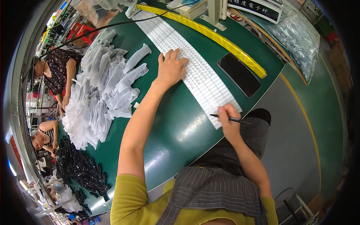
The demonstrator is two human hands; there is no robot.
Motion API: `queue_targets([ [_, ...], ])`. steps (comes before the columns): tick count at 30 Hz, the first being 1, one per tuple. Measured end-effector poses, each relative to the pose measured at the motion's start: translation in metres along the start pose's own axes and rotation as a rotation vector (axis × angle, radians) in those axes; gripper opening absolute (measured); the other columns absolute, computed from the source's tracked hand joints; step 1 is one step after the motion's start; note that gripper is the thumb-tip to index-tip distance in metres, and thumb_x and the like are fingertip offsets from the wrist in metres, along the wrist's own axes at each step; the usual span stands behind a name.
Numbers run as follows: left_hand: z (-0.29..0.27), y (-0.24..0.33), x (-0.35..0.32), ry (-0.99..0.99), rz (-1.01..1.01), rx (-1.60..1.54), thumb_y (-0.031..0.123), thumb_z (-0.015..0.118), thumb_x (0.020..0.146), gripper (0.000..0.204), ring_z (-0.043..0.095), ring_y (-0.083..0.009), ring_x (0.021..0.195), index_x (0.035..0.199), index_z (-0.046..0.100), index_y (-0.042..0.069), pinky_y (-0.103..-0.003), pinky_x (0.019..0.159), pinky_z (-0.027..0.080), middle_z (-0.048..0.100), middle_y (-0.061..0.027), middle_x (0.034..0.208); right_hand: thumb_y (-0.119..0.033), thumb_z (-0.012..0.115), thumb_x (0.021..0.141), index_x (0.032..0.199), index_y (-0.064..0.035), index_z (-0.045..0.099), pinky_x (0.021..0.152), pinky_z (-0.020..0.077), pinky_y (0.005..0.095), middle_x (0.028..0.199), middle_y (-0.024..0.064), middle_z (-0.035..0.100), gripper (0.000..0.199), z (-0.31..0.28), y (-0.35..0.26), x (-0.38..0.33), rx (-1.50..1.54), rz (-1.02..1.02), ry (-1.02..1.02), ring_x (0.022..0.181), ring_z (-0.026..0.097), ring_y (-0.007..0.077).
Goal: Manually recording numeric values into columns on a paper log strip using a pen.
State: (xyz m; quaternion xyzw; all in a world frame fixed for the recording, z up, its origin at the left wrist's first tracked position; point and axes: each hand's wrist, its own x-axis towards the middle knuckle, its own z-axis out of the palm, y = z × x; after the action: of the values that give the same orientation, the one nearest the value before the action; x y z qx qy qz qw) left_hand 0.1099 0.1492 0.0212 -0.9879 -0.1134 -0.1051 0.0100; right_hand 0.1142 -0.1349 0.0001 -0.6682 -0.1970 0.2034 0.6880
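Observation:
A long white paper sheet (202, 77) printed with a grid lies slantwise over the green table. My left hand (171, 69) rests on its left edge with the fingers spread, nothing in them. Near the sheet's lower end my right hand (229, 119) grips a black pen (240, 120), its tip pointing left over the paper's grid. Marks under the tip are too small to make out. Just right of the sheet lies a black phone (239, 75), screen up and dark.
White plastic sleeves (101, 90) are heaped at the left, with a pile of small black parts (80, 167) below them. A yellow strip (210, 33) borders the far side. A clear plastic bag (294, 35) lies at the far right. Two people sit beyond the left edge.

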Motion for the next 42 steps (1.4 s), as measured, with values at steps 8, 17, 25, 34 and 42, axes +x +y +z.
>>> queue_targets([
  [8, -0.033, 0.051, -0.046, 0.203, 0.011, -0.296, 0.008, 0.061, 0.082, 0.037, 0.048, -0.0335, 0.125, 0.119, 0.062, 0.008, -0.057, 0.108, 0.03, 0.053, -0.0167, 0.131, -0.015, 0.061, 0.095, 0.078, -0.0025, 0.054, 0.053, 0.0378, 0.0204, 0.063, -0.0007, 0.056, 0.022, -0.019, -0.007, 0.011, 0.098, 0.017, 0.016, 0.057, 0.049, 0.0032],
  [17, -0.019, 0.117, -0.129, 0.034, 0.082, -0.544, 0.006, 0.065, 0.081, 0.042, 0.047, -0.0287, 0.13, 0.123, 0.062, 0.007, -0.049, 0.109, 0.03, 0.055, -0.0107, 0.134, -0.01, 0.064, 0.093, 0.087, -0.0019, 0.056, 0.061, 0.0412, 0.0186, 0.076, -0.001, 0.058, 0.013, -0.023, -0.034, 0.029, -0.003, -0.084, 0.047, 0.066, 0.05, 0.0029],
  [25, -0.01, 0.112, -0.129, 0.023, 0.121, -0.598, 0.008, 0.069, 0.073, 0.044, 0.046, -0.0266, 0.127, 0.117, 0.063, 0.007, -0.05, 0.107, 0.033, 0.055, -0.0076, 0.128, -0.008, 0.069, 0.087, 0.089, 0.0002, 0.065, 0.063, 0.0441, 0.0213, 0.076, 0.0021, 0.063, 0.01, 0.022, -0.019, 0.08, -0.11, -0.118, -0.227, 0.067, 0.054, 0.0062],
  [34, -0.006, 0.11, -0.133, 0.042, 0.071, -0.612, 0.012, 0.063, 0.075, 0.038, 0.042, -0.0344, 0.132, 0.112, 0.065, 0.008, -0.058, 0.108, 0.03, 0.054, -0.0074, 0.125, -0.009, 0.068, 0.09, 0.075, -0.0019, 0.057, 0.047, 0.032, 0.0205, 0.058, -0.0038, 0.051, 0.02, 0.045, -0.003, 0.083, -0.257, -0.097, -0.083, 0.053, 0.04, 0.0013],
  [42, -0.007, 0.111, -0.133, 0.023, 0.051, -0.636, 0.013, 0.061, 0.076, 0.035, 0.043, -0.0351, 0.131, 0.111, 0.065, 0.008, -0.059, 0.108, 0.03, 0.054, -0.0077, 0.125, -0.007, 0.066, 0.089, 0.068, -0.0024, 0.051, 0.045, 0.0312, 0.023, 0.054, -0.0025, 0.048, 0.026, 0.04, 0.005, 0.084, -0.347, -0.085, -0.096, 0.05, 0.038, 0.0033],
])
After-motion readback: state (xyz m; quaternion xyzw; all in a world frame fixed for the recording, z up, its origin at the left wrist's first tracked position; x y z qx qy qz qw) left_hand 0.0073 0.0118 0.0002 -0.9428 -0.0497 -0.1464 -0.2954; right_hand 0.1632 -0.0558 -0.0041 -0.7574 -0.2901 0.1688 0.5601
